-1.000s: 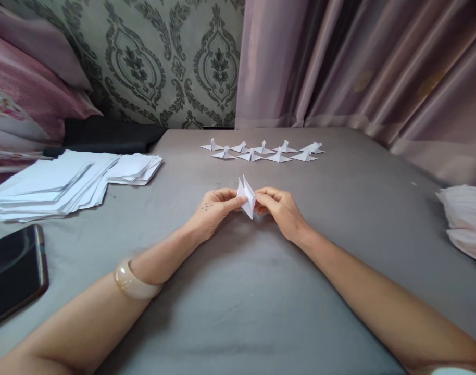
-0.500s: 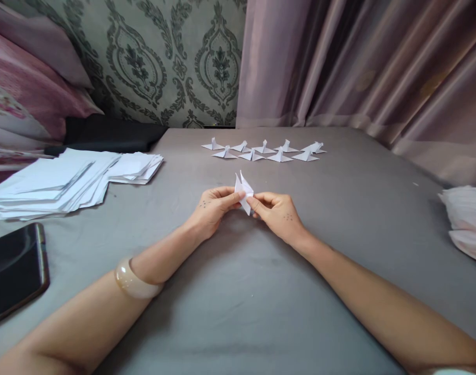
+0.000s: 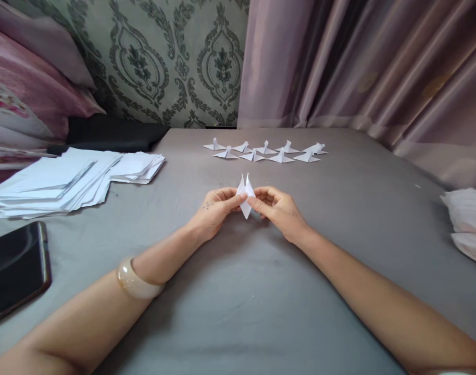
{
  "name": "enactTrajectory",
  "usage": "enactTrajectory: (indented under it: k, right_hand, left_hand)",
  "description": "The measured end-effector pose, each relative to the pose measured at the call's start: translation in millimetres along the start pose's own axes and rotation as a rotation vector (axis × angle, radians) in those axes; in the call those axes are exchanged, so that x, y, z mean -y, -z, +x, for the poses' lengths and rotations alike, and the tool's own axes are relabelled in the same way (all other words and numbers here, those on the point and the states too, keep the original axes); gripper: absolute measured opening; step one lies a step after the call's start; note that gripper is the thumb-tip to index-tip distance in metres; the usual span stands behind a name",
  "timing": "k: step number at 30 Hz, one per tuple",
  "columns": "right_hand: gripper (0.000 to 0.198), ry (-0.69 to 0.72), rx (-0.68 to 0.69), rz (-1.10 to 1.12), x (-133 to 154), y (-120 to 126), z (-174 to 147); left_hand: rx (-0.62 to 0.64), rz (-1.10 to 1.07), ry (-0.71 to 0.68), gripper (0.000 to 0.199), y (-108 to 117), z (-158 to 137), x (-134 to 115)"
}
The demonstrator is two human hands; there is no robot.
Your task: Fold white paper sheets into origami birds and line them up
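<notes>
A small white folded paper crane [image 3: 245,207] is held between both hands, its two thin points upward and a wider point hanging down. My left hand [image 3: 216,209] pinches its left side, thumb across the front. From the right, my right hand [image 3: 277,209] grips the other side with thumb and fingers closed. The fingers behind the paper are partly hidden. Beyond the hands, several finished-looking white paper cranes [image 3: 282,156] stand in two rows with wings spread.
Stacks of white paper [image 3: 54,182] lie at the left, with a dark phone [image 3: 17,268] nearer me. Black cloth [image 3: 116,133] lies at the far left edge of the grey table [image 3: 253,312]. A whitish plastic-like bundle [image 3: 466,221] sits at the right edge, beside pinkish curtains [image 3: 339,67].
The folded paper has turned slightly, so its two upper points now stand more upright and side by side. Both hands keep their hold on it. The view has shifted a little.
</notes>
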State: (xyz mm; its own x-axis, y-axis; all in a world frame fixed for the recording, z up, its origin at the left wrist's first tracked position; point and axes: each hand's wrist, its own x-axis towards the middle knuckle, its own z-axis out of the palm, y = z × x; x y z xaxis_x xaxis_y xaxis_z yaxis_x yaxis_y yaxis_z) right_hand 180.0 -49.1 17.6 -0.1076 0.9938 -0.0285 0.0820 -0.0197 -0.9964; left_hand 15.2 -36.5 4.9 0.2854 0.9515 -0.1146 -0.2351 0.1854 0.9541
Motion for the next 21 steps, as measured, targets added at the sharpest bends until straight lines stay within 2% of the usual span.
enactTrajectory:
  k: [4, 9, 15, 21]
  right_hand:
    - [0.034, -0.032, 0.007, 0.086, -4, 4, 4]
    - [0.034, -0.058, -0.023, 0.173, -13, 6, 8]
    - [0.037, -0.108, 0.025, 0.186, -12, 8, 8]
    - [0.030, -0.008, -0.011, 0.077, -10, 7, 6]
  left_hand:
    - [0.018, 0.030, -0.066, 0.026, -4, -2, 0]
    - [-0.048, 0.003, -0.156, 0.043, -7, -1, 2]
    - [-0.056, 0.003, -0.204, 0.043, -4, 1, 4]
    - [-0.057, -0.009, -0.177, 0.038, -5, 1, 3]
